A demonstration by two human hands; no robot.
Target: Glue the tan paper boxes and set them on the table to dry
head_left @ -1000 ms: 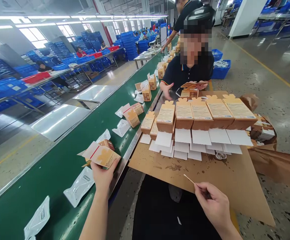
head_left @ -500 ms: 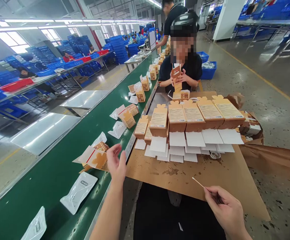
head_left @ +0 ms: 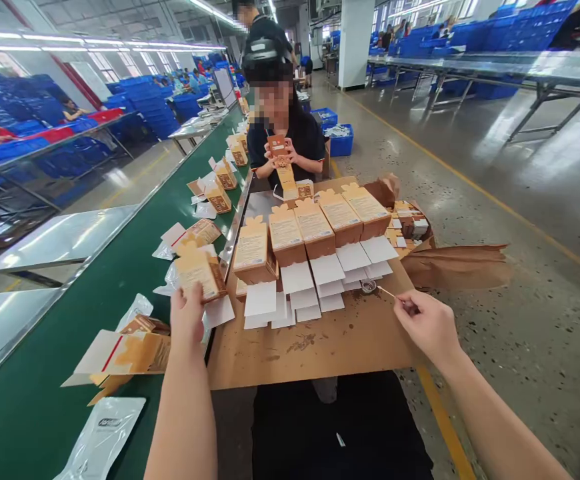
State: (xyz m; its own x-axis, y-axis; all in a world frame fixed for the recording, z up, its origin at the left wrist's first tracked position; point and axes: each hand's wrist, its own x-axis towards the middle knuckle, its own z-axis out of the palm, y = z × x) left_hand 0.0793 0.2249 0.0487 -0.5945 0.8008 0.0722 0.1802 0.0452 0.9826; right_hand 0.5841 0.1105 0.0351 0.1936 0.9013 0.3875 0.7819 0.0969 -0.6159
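Note:
My left hand (head_left: 189, 320) grips a yellow-and-brown box (head_left: 200, 270) at the belt's right edge; a white flap hangs from the box's lower right. In my right hand (head_left: 423, 323), closed between thumb and fingers, is a cotton swab (head_left: 389, 292). Its white tip is close to a small round clear dish (head_left: 369, 286) on the brown cardboard (head_left: 315, 353). Several boxes (head_left: 313, 227) lie side by side on the cardboard, with white flaps (head_left: 297, 277) spread toward me.
The green belt (head_left: 35, 417) carries silver pouches (head_left: 107, 433) and open cartons (head_left: 130, 350). Across the cardboard a seated person (head_left: 285, 143) holds a brown carton; another person stands behind. Brown paper (head_left: 460, 270) sticks out at the right.
The view has turned to the right. My left hand has moved forward and taken hold of a box. My right hand has brought the swab forward, near the dish.

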